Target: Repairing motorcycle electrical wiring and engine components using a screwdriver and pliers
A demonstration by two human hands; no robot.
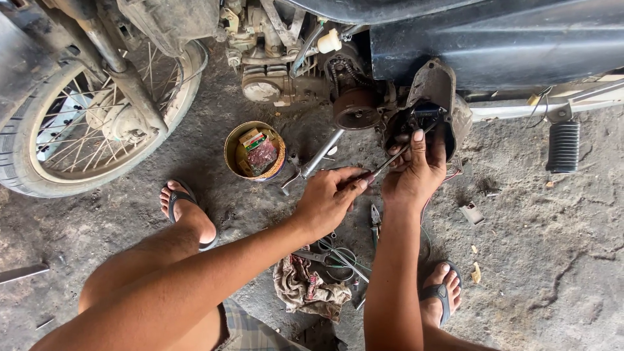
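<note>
I squat beside a motorcycle with its engine side exposed. My left hand (329, 197) grips the handle of a screwdriver (390, 158) whose shaft slants up into the open engine cover (434, 91). My right hand (416, 169) rests against the lower edge of that cover, fingers steadying the screwdriver shaft near its tip. A round rusty part (355, 108) sits just left of the opening.
A round tin (255, 151) of small parts stands on the dirt floor left of my hands. The front wheel (84, 117) is at far left. A dirty rag (305, 289), pliers (375, 218) and loose tools lie between my sandalled feet. A footpeg (563, 145) sticks out at right.
</note>
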